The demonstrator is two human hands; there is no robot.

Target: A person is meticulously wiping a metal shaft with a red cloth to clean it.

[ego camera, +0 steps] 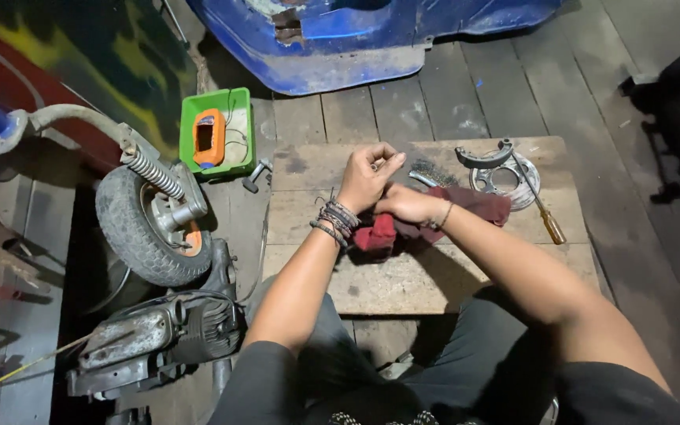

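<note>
My left hand point(365, 177) is raised over a wooden board point(403, 275), its fingers pinched around a small metal part that I cannot make out. My right hand point(408, 205) sits just beside it, fingers curled at the same spot, resting on a dark red rag point(466, 206) bunched on the board. Several bracelets ring my left wrist. A wire brush point(433, 172) lies right behind my hands.
A curved brake shoe point(483, 157), a round metal plate point(505, 182) and a screwdriver point(543, 214) lie at the board's right. A small wheel point(145, 224) with spring and engine casing point(159, 334) stands left, near a green tray point(216, 134) holding an orange meter. A blue vehicle body point(356, 39) sits behind.
</note>
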